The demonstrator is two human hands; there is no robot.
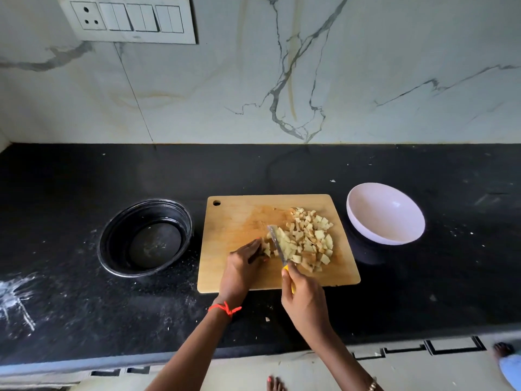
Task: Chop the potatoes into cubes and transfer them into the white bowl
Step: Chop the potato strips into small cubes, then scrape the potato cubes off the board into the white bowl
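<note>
A wooden cutting board (pixel 239 221) lies at the centre of the black countertop (pixel 282 170). On it, a heap of pale potato cubes (pixel 310 241) fills the 3 o'clock half. The right hand (pixel 304 300) comes in from the board's 6 o'clock edge with its fingers wrapped round the yellow handle of a knife (pixel 277 245). The blade points toward 11 o'clock and lies against the heap's 9 o'clock side. Just across the blade, at its 9 o'clock, the left hand (pixel 242 266) has its fingers bent down, pinning a small potato piece (pixel 266 248) to the wood. A red thread (pixel 225 308) circles that wrist. The white bowl (pixel 386 214) sits on the counter near the board's 3 o'clock edge, not touching it, and has nothing in it. A black round pan (pixel 145 238) stands at the board's 9 o'clock. Up at 11 o'clock, a switch panel (pixel 127 18) is set in the veined marble wall (pixel 366 66).
</note>
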